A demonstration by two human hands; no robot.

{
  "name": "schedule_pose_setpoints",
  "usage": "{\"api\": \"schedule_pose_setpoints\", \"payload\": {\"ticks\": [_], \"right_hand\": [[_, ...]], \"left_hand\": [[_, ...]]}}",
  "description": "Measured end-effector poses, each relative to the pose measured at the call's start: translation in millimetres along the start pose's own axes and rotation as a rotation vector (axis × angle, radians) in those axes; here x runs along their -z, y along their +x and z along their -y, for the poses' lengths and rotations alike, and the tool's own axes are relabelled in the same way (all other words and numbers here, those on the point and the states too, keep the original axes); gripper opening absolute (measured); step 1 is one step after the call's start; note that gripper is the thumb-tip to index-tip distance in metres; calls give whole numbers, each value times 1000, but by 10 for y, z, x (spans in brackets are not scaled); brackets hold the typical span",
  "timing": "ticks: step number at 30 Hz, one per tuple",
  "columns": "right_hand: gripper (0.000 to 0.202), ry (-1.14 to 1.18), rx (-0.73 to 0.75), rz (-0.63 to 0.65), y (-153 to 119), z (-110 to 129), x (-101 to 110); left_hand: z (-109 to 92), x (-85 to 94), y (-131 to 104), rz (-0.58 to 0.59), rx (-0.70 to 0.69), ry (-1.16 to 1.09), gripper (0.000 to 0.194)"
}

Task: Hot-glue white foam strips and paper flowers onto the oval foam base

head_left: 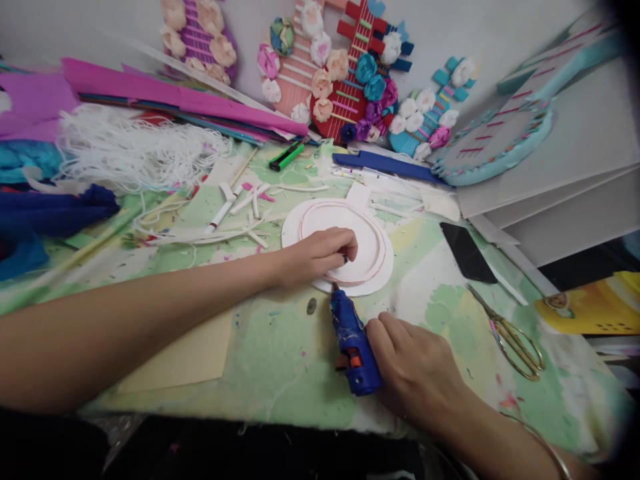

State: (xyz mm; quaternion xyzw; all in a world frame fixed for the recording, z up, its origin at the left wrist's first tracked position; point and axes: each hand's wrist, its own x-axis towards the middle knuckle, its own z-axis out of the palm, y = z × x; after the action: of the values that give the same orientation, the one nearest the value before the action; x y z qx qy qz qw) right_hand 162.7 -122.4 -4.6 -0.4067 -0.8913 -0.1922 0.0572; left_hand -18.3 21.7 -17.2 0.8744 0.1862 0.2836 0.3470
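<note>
A white round board piece (367,263) with a raised inner ring and reddish lines lies on the patterned green cloth. My left hand (325,253) rests over its middle, fingers curled down; whatever its fingertips hold, if anything, is hidden. My right hand (417,363) is wrapped round a blue glue gun (353,347). The gun's nozzle is at the near edge of the white piece, just below my left hand. A white strip (358,195) sticks out from the far side of the piece.
Scissors (513,340) and a black phone (467,253) lie right. A green cutter (289,156), a marker (220,217) and white strips lie beyond my left arm. White yarn (145,147) is far left; decorated guitar shapes (340,100) stand at the back.
</note>
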Motion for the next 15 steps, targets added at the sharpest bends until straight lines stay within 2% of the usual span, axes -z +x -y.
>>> {"api": "schedule_pose_setpoints", "payload": {"ticks": [9,15], "right_hand": [[14,31,-40,11,-41,-13,19],[11,37,-59,41,-163,-74,68]], "left_hand": [[14,5,-7,3,-13,1,18],[30,1,-10,-1,-28,9,24]]}}
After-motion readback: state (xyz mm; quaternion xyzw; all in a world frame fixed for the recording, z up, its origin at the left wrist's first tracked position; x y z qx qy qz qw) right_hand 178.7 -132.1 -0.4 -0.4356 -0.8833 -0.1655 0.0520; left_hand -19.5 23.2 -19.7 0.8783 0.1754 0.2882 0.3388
